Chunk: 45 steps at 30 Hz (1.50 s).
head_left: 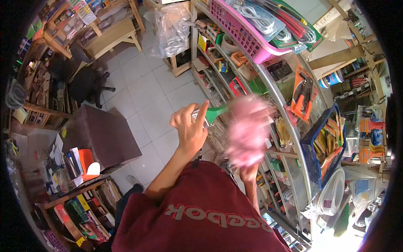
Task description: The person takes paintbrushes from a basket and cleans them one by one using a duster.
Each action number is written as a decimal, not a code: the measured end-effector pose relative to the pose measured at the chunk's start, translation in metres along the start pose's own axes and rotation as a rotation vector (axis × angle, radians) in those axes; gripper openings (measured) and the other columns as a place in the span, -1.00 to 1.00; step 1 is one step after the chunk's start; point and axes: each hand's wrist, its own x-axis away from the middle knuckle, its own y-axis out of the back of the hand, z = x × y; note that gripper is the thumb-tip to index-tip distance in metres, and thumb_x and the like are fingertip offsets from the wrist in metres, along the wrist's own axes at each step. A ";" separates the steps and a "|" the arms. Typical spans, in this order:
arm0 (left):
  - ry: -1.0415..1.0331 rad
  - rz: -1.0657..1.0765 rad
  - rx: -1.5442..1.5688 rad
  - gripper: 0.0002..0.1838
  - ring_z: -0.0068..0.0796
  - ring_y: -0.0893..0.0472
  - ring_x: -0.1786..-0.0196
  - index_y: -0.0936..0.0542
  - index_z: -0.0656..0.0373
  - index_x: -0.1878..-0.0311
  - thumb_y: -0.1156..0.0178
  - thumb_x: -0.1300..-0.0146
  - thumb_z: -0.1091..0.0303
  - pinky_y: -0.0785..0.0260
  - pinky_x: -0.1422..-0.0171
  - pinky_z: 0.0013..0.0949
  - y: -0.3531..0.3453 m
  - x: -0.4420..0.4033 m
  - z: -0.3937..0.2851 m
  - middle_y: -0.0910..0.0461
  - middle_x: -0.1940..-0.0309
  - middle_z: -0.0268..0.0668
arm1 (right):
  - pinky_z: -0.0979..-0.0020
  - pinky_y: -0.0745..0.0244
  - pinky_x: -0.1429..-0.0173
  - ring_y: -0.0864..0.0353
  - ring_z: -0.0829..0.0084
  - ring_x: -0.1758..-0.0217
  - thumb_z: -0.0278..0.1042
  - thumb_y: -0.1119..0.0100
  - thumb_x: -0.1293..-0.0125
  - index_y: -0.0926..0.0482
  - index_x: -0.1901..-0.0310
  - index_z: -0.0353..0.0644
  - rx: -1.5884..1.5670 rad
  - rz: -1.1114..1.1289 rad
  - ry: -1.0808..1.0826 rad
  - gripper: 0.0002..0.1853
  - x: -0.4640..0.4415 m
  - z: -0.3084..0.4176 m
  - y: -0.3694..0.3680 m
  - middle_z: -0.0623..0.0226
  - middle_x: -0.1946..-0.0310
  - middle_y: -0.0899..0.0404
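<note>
So the left hand (191, 128) had its fingers wrapped round a green-and-silver item (215, 112), probably for steadiness, blurry pink cloth (249, 132) beyond them; couldn't tell whether the right hand (249, 173) gripped it.

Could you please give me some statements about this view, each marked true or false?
1. The left hand holds a partly green item. True.
2. The right hand shows completely. False: a blurred pink item partly hides it.
3. The pink basket holds packaged goods. True.
4. The orange-backed tool lies inside the blue basket. False: it lies outside, beside it.
5. The dark red shirt bears lettering. True.
</note>
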 end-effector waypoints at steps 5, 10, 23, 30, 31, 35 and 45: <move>0.030 -0.004 -0.032 -0.24 -0.28 -0.25 -0.06 -0.46 -0.10 -0.17 -0.23 0.29 0.55 0.08 -0.11 -0.12 0.009 0.007 0.002 -0.33 0.01 -0.36 | 0.25 -0.45 0.26 -0.51 0.08 0.47 -0.40 -0.12 0.01 -0.54 0.38 -0.29 -0.141 -0.136 -0.427 -0.83 -0.006 0.001 -0.017 -0.01 0.53 -0.51; 0.010 -0.030 -0.032 -0.26 -0.31 -0.28 -0.05 -0.47 -0.03 -0.16 -0.26 0.27 0.54 0.06 -0.11 -0.12 0.005 0.011 -0.003 -0.37 0.01 -0.33 | 0.20 -0.44 0.30 -0.58 -0.07 0.40 -0.46 -0.07 -0.04 -0.59 0.40 -0.32 0.464 0.183 -0.402 -0.86 -0.001 0.013 -0.001 -0.03 0.54 -0.58; 0.733 0.803 1.555 -0.66 -0.33 -0.60 0.05 -0.24 0.29 -0.04 -0.08 -0.25 0.53 -0.46 -0.06 -0.32 -0.030 0.012 -0.080 -0.56 0.11 -0.05 | 0.38 -0.42 0.29 -0.47 0.48 0.44 -0.39 -0.21 -0.04 -0.51 0.26 -0.27 0.042 -0.397 -0.461 -0.77 0.035 -0.035 0.035 0.24 0.48 -0.53; 0.721 1.083 1.630 -0.69 -0.61 -0.54 0.20 -0.40 0.26 0.02 -0.15 -0.15 0.54 -0.40 0.09 -0.52 -0.045 0.009 -0.102 -0.53 0.26 -0.34 | 0.15 -0.44 0.09 -0.55 0.14 0.31 -0.37 -0.01 -0.14 -0.54 0.20 -0.25 0.977 -0.347 0.103 -0.77 0.078 -0.085 0.064 0.15 0.41 -0.57; 0.719 1.090 1.663 -0.69 -0.61 -0.54 0.21 -0.41 0.26 0.01 -0.15 -0.15 0.53 -0.40 0.10 -0.52 -0.048 0.009 -0.107 -0.53 0.28 -0.35 | 0.15 -0.40 0.00 -0.52 0.14 0.20 -0.34 -0.02 -0.16 -0.50 0.11 -0.25 1.049 -0.195 0.072 -0.73 0.090 -0.101 0.066 0.14 0.29 -0.53; 0.634 1.069 1.696 -0.68 -0.58 -0.54 0.24 -0.41 0.26 0.01 -0.14 -0.16 0.44 -0.40 0.11 -0.50 -0.059 0.003 -0.139 -0.52 0.29 -0.34 | 0.16 -0.45 -0.02 -0.57 0.11 0.09 -0.31 -0.15 -0.11 -0.52 0.07 -0.28 0.133 -0.237 -0.138 -0.65 0.064 -0.071 0.101 0.06 0.17 -0.59; 0.865 0.970 1.901 -0.43 -0.53 -0.43 0.36 -0.28 0.26 -0.20 0.06 -0.28 0.01 -0.32 0.29 -0.49 -0.067 0.001 -0.183 -0.42 0.27 -0.29 | 0.31 -0.48 0.05 -0.60 0.36 0.13 -0.41 -0.27 -0.04 -0.51 0.00 -0.28 -0.228 -0.364 -0.510 -0.57 0.047 -0.079 0.124 0.19 0.17 -0.61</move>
